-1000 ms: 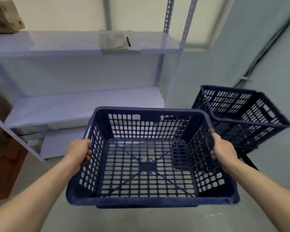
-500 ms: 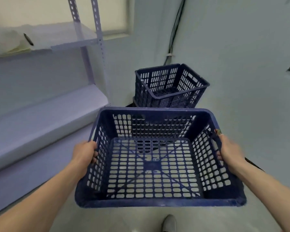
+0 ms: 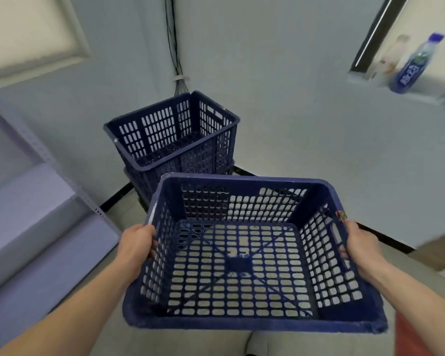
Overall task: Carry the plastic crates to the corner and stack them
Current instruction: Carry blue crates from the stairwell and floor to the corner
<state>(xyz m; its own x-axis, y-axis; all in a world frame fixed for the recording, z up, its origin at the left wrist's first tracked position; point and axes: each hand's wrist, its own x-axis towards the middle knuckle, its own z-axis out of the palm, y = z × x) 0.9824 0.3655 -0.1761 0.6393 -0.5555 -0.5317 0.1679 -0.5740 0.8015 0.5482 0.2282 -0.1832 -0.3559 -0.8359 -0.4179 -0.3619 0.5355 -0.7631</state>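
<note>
Head view. Dark blue plastic carried crate (image 3: 242, 183) is held in the air, roughly level and empty, in front of the body. Left hand (image 3: 136, 246) is curled over the left rim, fingertips on the inner wall. Right hand (image 3: 361, 249) grips the right side at the handle slot. Beyond, in the room's corner, two matching crates sit nested on the floor: upper crate (image 3: 198, 160), with lower crate (image 3: 139, 182) showing only as a band beneath. Carried crate's far rim overlaps that stack in view; contact cannot be told. Cables (image 3: 174, 47) run down the corner. Grey shelf unit (image 3: 36, 196) stands at left. Blue-labelled bottle (image 3: 411, 65) sits on a ledge, upper right.
</note>
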